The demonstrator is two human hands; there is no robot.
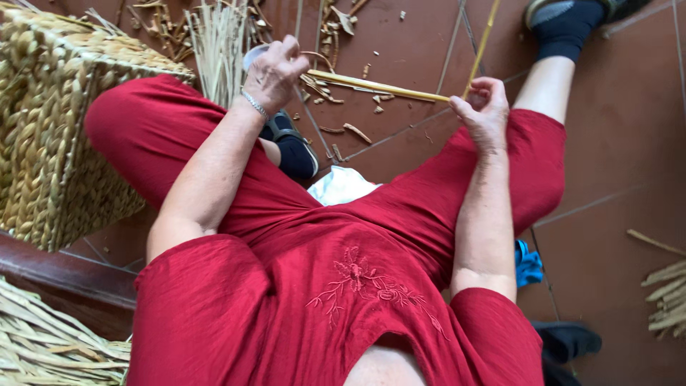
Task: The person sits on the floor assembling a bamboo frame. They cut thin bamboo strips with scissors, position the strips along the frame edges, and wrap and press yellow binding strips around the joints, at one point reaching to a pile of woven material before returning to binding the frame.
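Note:
A long pale yellow reed stalk stretches between my two hands above the tiled floor. My left hand grips its left end with closed fingers, a silver bracelet on the wrist. My right hand pinches the stalk where it bends and runs up and away toward the top edge. I sit in red clothes, legs apart, dark socks on both feet.
A woven straw basket stands at the left. A bundle of pale reeds and scraps lie on the brown tiles ahead. More dry stalks lie at right, a straw heap at bottom left, a blue cloth by my right arm.

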